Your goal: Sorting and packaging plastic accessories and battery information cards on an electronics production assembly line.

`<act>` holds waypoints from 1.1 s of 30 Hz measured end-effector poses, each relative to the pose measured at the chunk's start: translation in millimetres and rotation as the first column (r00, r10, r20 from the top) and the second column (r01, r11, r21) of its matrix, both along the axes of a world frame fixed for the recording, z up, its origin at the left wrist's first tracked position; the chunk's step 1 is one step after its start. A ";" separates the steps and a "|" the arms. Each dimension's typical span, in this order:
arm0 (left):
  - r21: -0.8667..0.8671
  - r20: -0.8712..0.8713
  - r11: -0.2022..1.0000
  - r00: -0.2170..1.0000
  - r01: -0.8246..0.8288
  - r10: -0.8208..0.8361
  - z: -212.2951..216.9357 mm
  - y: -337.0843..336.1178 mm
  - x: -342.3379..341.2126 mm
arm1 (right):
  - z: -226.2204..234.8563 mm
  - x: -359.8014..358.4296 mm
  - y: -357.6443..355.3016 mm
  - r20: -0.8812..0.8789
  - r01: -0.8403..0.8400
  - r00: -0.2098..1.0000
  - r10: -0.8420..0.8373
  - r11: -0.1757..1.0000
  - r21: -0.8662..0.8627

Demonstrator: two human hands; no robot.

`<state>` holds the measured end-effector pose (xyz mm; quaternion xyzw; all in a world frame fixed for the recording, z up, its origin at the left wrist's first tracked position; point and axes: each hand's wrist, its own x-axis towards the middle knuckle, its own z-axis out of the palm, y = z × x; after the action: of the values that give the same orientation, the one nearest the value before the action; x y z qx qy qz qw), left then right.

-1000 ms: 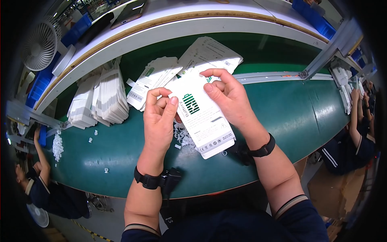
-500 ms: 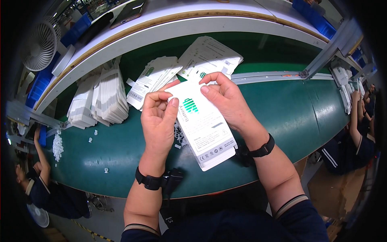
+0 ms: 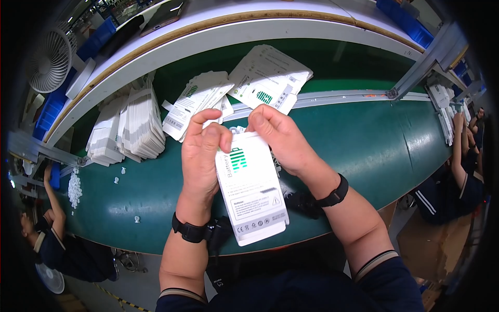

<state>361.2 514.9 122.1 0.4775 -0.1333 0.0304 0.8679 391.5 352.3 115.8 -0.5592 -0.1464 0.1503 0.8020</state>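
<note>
Between my hands is a white battery box (image 3: 252, 182) with a green battery picture, a flat carton whose top end points away from me. My left hand (image 3: 201, 153) pinches its top left corner, with the index finger bent above the edge. My right hand (image 3: 283, 138) grips the top right corner between thumb and fingers. A small white plastic piece (image 3: 237, 130) shows at the top edge between the hands; its exact shape is partly hidden. Behind the box, by my right hand, small loose pieces (image 3: 277, 164) are mostly covered.
Flat white cartons (image 3: 270, 73) lie fanned beyond my hands, with another fanned stack (image 3: 195, 101) beside them. Upright cartons (image 3: 140, 122) stand at the left. White plastic bits (image 3: 75, 190) are heaped on the green table (image 3: 364, 151). A shelf (image 3: 249, 23) crosses the back; co-workers sit at both sides.
The box has come toward me and a little left, and turned straighter. My right hand has moved slightly down. The white plastic piece at its top edge now shows.
</note>
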 end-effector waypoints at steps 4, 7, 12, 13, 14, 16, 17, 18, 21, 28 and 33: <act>0.030 -0.034 0.985 0.985 0.170 -0.169 -0.8 1.4 -0.8 | 6.7 3.0 -10.7 -0.035 -0.189 0.981 0.190 0.982 0.016; 0.009 -0.036 0.968 0.968 0.251 -0.250 -0.7 3.3 -2.2 | 14.0 3.8 -19.6 -0.068 -0.374 0.925 0.374 0.927 -0.001; 0.018 -0.009 0.938 0.938 0.346 -0.346 -2.7 5.5 -0.6 | 11.4 7.5 -25.9 -0.049 -0.440 0.898 0.437 0.894 -0.083; 0.024 -0.015 0.952 0.953 0.304 -0.304 0.1 4.9 -1.2 | 9.9 7.8 -24.9 -0.011 -0.414 0.910 0.414 0.907 -0.075; 0.028 -0.021 0.964 0.965 0.263 -0.263 1.5 4.3 -1.0 | 8.9 8.0 -24.6 0.025 -0.387 0.921 0.389 0.920 -0.067; -0.023 -0.028 0.965 0.964 0.262 -0.263 5.2 3.7 0.3 | 16.8 8.5 -27.4 0.023 -0.264 0.964 0.267 0.961 -0.084; 0.017 -0.005 0.981 0.982 0.191 -0.191 12.4 3.9 -1.0 | 21.7 9.2 -29.3 0.028 -0.140 0.989 0.143 0.985 -0.099; 0.055 0.022 0.991 0.993 0.118 -0.120 17.1 4.8 -1.0 | 22.7 11.9 -33.5 0.030 -0.140 0.989 0.143 0.985 -0.097; 0.582 0.216 0.811 0.973 -0.066 -0.076 9.6 34.8 13.3 | 24.4 20.6 -45.5 0.244 0.195 0.960 -0.137 0.953 -0.231; 0.809 0.587 0.085 0.804 -0.582 -0.090 7.7 1.9 2.7 | 13.0 18.3 -31.1 0.378 0.368 0.886 -0.268 0.903 -0.223; 0.771 0.636 0.073 0.771 -0.633 -0.031 5.6 3.2 4.5 | 12.6 16.6 -25.9 0.299 0.308 0.920 -0.253 0.939 -0.152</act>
<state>365.7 518.1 127.7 0.9083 -0.2295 0.2482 0.2463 408.1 326.4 128.4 -0.6661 -0.1585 -0.0320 0.7281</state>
